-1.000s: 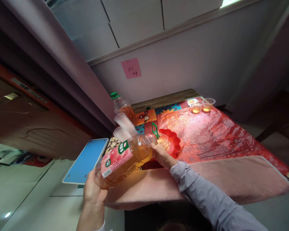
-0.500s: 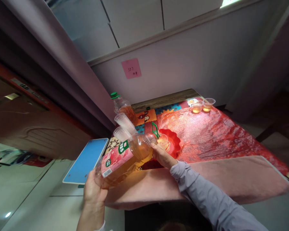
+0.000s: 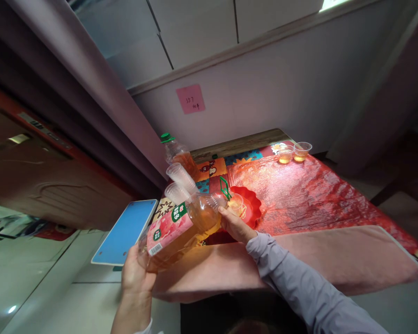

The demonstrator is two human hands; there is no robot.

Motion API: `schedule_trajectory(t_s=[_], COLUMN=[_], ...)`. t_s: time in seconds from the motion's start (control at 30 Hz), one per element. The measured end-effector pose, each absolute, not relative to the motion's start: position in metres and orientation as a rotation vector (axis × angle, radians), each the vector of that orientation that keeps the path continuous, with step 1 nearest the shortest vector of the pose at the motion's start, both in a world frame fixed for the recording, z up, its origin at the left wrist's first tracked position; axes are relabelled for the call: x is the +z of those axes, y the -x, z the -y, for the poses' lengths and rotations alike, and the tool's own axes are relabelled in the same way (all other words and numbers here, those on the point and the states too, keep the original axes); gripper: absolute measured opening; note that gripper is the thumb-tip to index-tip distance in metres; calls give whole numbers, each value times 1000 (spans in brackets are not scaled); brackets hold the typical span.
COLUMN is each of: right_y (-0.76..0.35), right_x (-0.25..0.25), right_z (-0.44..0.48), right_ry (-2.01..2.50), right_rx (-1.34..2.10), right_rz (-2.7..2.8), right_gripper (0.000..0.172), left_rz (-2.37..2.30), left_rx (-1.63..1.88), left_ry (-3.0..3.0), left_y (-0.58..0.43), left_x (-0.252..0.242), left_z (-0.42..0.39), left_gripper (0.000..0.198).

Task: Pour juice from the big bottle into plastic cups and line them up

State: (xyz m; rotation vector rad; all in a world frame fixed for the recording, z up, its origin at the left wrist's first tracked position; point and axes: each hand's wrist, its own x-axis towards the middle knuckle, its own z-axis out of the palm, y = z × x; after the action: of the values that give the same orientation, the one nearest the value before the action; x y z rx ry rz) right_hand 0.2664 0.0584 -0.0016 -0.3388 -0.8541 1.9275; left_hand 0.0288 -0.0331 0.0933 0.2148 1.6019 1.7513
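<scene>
The left hand [image 3: 135, 273] comes up from the bottom edge, wrist bent back, fingers wrapped round the base of a big bottle [image 3: 181, 222] and clamped on it. The bottle lies tipped almost on its side, neck pointing right and slightly up, amber drink pooled along its lower wall. Its mouth sits right at a small clear cup [image 3: 236, 202], which already has amber liquid in it. The right hand [image 3: 234, 226] reaches in from the lower right on a grey sleeve [image 3: 299, 283], arm stretched forward, fingers closed about the cup and steadying it over the red dish [image 3: 253, 204] on the table [image 3: 316, 250]. A green cap [image 3: 224, 188] hangs by the bottle's neck. The bottle's label is pink with a green badge and a white barcode patch (the lettering is too small to read). Behind the bottle stand a stack of clear cups [image 3: 179, 178] and a second bottle [image 3: 177, 153] with a green lid. Two filled cups [image 3: 293, 152] wait at the far corner of the shiny red cloth [image 3: 299, 190]. On the wall, a pink note [image 3: 190, 99] reads "357", the smaller writing under it unclear. A blue board [image 3: 125, 231] lies left of the table
</scene>
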Motion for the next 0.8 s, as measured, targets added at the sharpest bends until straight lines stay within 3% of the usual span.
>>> schedule_trajectory(t_s=[0.57, 0.8], right_y=[-264, -265], right_x=[-10, -8], right_z=[-62, -61], right_ry=[338, 341], right_rx=[1929, 1908], right_rz=[889, 879], right_gripper=[74, 71], left_rz=[-1594, -1586], left_rx=[1734, 1758], left_ry=[-203, -231], left_y=[-25, -20], left_x=[90, 85], left_z=[30, 30], left_gripper=[39, 37])
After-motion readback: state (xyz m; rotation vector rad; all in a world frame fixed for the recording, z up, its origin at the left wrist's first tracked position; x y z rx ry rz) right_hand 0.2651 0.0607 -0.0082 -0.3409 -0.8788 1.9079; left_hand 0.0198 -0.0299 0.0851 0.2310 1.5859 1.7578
